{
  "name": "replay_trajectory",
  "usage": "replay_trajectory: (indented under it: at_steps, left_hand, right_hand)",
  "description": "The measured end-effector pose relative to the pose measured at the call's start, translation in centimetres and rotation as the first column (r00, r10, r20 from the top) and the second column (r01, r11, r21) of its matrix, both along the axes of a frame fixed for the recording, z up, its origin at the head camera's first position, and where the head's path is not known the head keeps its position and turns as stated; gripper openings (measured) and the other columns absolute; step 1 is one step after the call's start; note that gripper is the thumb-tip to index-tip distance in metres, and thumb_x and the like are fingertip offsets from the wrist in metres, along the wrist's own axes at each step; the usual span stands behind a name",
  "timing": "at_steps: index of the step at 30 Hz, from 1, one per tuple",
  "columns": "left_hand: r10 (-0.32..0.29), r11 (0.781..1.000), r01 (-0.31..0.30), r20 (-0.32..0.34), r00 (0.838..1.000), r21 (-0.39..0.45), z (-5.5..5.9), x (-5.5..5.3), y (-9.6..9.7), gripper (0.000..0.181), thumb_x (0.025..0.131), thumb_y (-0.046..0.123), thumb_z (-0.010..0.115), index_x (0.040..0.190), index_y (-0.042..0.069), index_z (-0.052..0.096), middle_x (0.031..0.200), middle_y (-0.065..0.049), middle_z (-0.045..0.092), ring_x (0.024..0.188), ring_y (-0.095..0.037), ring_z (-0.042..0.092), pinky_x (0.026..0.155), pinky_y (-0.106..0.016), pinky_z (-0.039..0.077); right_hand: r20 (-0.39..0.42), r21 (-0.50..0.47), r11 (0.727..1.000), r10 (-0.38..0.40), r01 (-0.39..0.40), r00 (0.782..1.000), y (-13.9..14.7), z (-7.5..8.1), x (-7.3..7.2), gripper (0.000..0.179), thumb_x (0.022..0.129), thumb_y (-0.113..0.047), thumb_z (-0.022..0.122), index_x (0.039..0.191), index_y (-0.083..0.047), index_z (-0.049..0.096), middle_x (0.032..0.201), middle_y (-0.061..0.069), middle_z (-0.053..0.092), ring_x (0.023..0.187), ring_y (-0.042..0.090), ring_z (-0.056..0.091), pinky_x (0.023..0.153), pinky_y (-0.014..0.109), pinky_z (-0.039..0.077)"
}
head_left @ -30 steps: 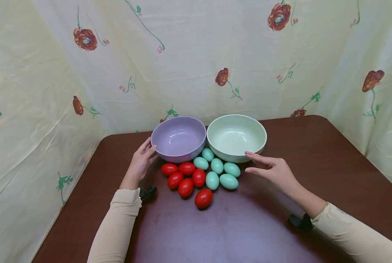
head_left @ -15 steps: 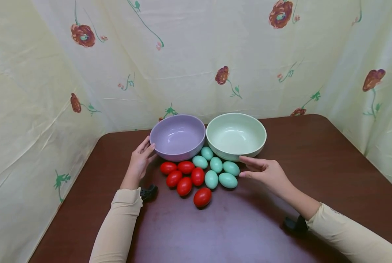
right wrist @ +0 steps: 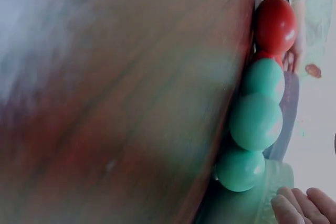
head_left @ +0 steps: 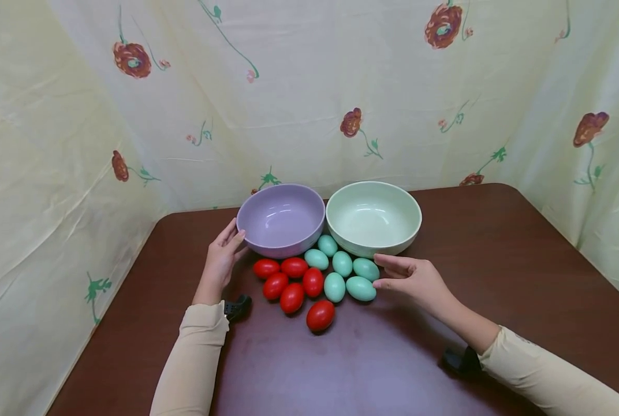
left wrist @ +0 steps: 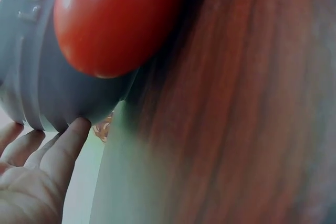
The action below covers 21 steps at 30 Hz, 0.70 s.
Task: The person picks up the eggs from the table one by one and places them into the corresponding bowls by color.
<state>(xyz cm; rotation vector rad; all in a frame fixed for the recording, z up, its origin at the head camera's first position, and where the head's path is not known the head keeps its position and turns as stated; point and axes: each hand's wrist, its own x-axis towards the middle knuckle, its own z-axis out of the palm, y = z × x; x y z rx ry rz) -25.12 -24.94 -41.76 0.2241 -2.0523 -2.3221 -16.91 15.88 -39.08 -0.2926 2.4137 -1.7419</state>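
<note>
A purple bowl (head_left: 280, 219) and a pale green bowl (head_left: 373, 216) stand side by side at the back of the table. My left hand (head_left: 221, 254) rests its fingertips against the purple bowl's left side; the left wrist view shows those fingers (left wrist: 73, 135) extended along its wall. In front of the bowls lie several red eggs (head_left: 291, 297) and several mint green eggs (head_left: 361, 288). My right hand (head_left: 416, 282) hovers just right of the mint green eggs, thumb and fingers apart with nothing gripped. In the right wrist view, that hand (right wrist: 304, 207) shows only at the lower corner.
The brown table (head_left: 299, 375) has rounded back corners. A flowered curtain (head_left: 299, 115) hangs behind and along both sides. Black wrist devices (head_left: 460, 361) sit below both sleeves. One red egg (head_left: 320, 315) lies nearest the table's front.
My right hand has moved left and slightly down, closer to the mint green eggs. My left hand stays at the purple bowl. The eggs and bowls keep their places.
</note>
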Motion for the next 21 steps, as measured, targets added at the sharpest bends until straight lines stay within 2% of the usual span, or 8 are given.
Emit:
replay_trajectory:
  at_steps: [5,13,21]
  left_hand:
    - [0.013,1.000,-0.013,-0.019,1.000,0.002,-0.15,0.11,0.14,0.062,0.101,0.017,0.057,0.157,0.014,0.030,0.163,-0.006,0.031,0.144,-0.024,0.041,0.111,-0.045,0.042]
    - [0.012,1.000,-0.012,-0.011,1.000,0.008,-0.49,-0.09,0.31,0.063,0.101,0.019,0.058,0.157,0.014,0.030,0.164,-0.005,0.031,0.144,-0.023,0.041,0.112,-0.045,0.042]
    - [0.019,1.000,-0.019,-0.016,1.000,0.005,-0.06,0.23,0.25,0.062,0.101,0.017,0.057,0.157,0.014,0.030,0.164,-0.007,0.030,0.144,-0.024,0.040,0.113,-0.046,0.041]
  right_hand:
    - [0.013,-0.017,1.000,-0.008,0.008,1.000,-0.11,-0.11,0.08,0.062,0.079,-0.023,0.084,0.134,-0.005,0.062,0.135,0.015,0.063,0.127,0.032,0.058,0.093,0.014,0.054]
    - [0.041,-0.028,0.999,0.017,-0.016,0.999,-0.25,-0.07,0.22,0.061,0.079,-0.019,0.084,0.133,-0.001,0.062,0.133,0.017,0.064,0.126,0.031,0.060,0.091,0.015,0.055]
    - [0.063,-0.041,0.999,-0.001,0.004,0.998,-0.95,-0.03,0.00,0.056,0.079,-0.017,0.084,0.129,-0.001,0.065,0.129,0.017,0.067,0.122,0.028,0.063,0.090,0.014,0.055]
